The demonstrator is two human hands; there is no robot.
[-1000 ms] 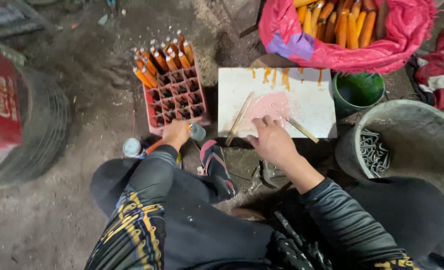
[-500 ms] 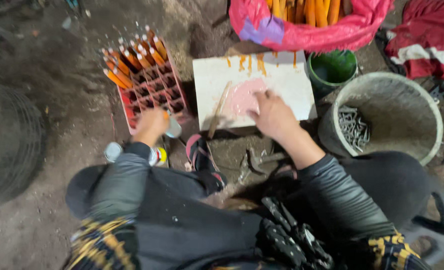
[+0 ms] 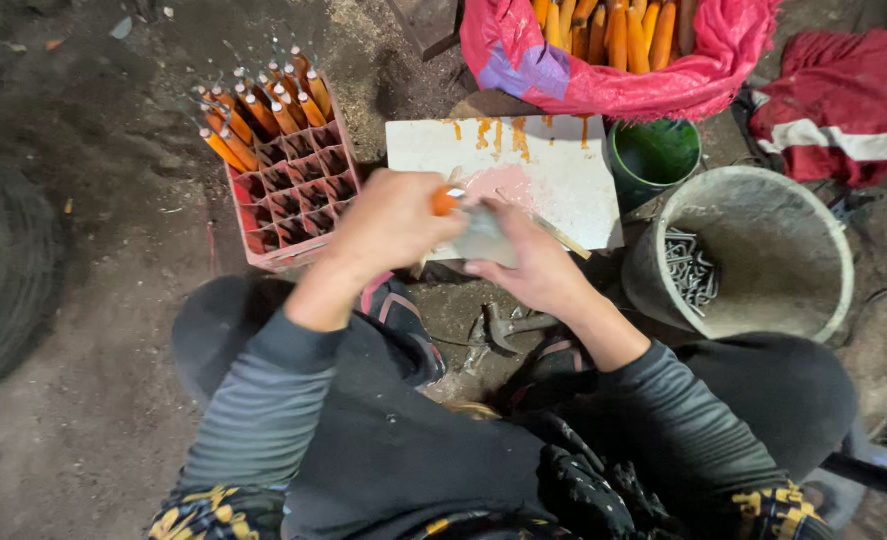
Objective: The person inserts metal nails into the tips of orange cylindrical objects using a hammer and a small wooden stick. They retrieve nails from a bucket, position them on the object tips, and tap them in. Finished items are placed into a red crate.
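left hand (image 3: 388,228) clamped on orange-handled tool (image 3: 445,201) | right hand (image 3: 528,268) grips small grey metal piece (image 3: 485,237) | tool's tip just left of piece, hands touching

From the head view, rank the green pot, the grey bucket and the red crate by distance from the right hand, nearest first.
From the right hand:
1. Green pot, up and to its right, beside the white board.
2. Grey bucket, farther right, nails inside. Its near rim is close to the pot's distance, so 1 and 2 are nearly level.
3. Red crate, far left, beyond the left hand.
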